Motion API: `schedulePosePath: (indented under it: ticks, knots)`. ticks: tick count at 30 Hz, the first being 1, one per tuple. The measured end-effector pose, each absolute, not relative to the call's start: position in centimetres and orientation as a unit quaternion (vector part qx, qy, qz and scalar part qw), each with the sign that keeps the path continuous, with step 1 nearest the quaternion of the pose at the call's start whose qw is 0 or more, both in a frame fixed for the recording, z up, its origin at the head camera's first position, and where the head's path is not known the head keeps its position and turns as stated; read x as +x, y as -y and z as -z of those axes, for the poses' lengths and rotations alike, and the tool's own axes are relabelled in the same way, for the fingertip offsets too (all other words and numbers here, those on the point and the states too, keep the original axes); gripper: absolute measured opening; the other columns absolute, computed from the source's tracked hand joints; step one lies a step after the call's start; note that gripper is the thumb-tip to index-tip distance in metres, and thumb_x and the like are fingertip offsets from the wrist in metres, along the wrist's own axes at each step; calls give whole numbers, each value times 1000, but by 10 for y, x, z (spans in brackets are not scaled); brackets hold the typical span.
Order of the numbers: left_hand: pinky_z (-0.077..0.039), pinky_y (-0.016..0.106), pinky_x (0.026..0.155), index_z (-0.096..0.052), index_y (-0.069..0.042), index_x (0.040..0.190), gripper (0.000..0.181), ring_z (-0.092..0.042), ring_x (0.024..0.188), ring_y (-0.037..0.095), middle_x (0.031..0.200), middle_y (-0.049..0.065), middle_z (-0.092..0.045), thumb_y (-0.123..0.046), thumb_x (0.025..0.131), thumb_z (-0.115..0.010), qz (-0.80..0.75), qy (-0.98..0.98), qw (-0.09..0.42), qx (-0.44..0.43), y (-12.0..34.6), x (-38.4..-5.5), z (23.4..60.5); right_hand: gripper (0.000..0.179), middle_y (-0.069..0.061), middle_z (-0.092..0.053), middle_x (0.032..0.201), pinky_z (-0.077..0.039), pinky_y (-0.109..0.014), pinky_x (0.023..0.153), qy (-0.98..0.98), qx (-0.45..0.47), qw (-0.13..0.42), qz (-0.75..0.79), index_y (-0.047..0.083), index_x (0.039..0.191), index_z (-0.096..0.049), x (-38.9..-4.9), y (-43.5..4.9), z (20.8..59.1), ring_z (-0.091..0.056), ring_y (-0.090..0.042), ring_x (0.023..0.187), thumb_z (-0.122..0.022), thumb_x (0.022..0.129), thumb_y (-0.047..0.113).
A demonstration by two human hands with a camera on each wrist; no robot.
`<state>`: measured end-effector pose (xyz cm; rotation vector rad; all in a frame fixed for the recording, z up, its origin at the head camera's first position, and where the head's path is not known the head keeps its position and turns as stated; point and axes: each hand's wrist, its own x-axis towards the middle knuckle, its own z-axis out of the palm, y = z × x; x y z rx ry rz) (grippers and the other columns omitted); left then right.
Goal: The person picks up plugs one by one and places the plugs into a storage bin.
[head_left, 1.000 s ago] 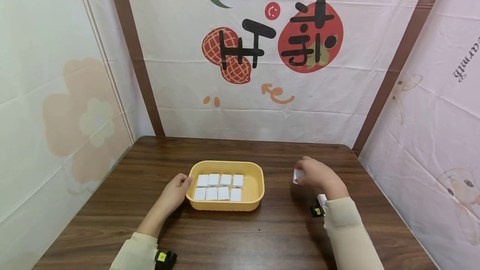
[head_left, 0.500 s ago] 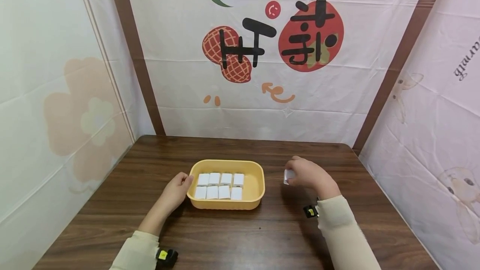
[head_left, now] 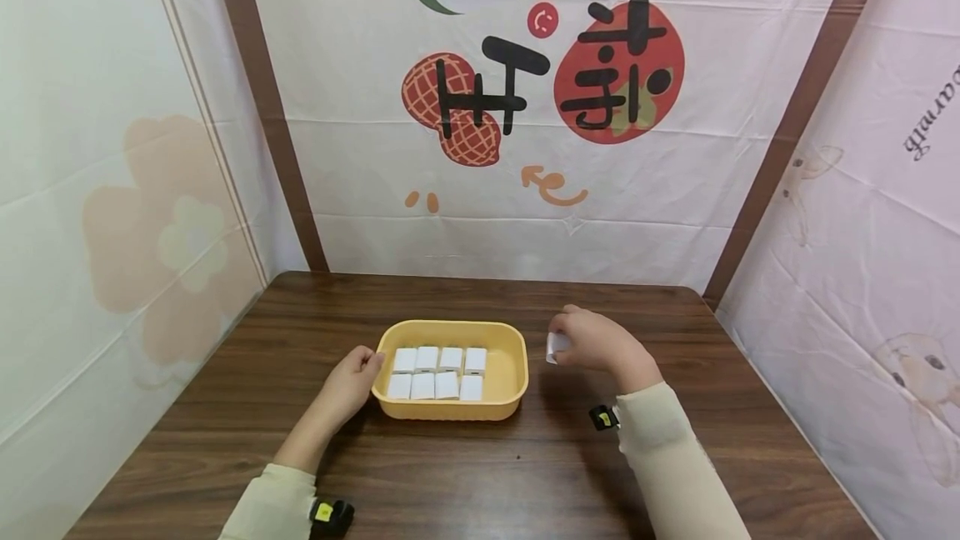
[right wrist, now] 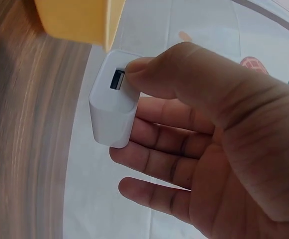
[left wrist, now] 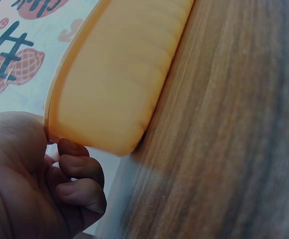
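A yellow plastic tray (head_left: 450, 412) stands on the table, with two rows of white USB chargers (head_left: 423, 386) in its left and middle part. My left hand (head_left: 349, 387) pinches the tray's left rim between thumb and curled fingers, as the left wrist view also shows. Just right of the tray, my right hand (head_left: 600, 344) holds one white USB charger (right wrist: 112, 102) between thumb and fingers. In the right wrist view its USB port faces the camera, with the thumb beside the port. The held charger is apart from the tray.
The dark wood table (head_left: 480, 482) has a white printed cloth (head_left: 525, 248) behind it and more cloth on both sides. Inside the tray, its right end (head_left: 506, 365) shows bare yellow floor. A black wrist camera (head_left: 332, 517) sits below the left sleeve.
My right hand has moved left with the charger, from the table's right side to near the tray's right rim. The left hand and tray have stayed put.
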<state>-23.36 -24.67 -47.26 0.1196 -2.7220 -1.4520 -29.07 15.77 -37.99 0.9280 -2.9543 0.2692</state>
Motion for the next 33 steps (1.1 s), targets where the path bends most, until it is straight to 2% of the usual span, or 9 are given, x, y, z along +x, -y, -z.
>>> schedulePosePath:
  ticks: [22,33]
  knots:
    - [-42,31,61,-54,-5,104,32,-49,70,19,79,5,-49,-35,110,-47,471,881,29,38,248,-234,473,28,6,-58,99,-51,-30,78,940,332,16,-76,18,107,-73,-292,-109,376,-56,-9,84,-83,83,30]
    - [-42,31,62,-54,-5,103,32,-49,70,19,79,5,-50,-35,110,-47,467,883,29,39,249,-234,472,26,3,-57,97,-51,-31,75,933,353,9,-62,14,105,-73,-294,-89,375,-56,-12,81,-82,83,26]
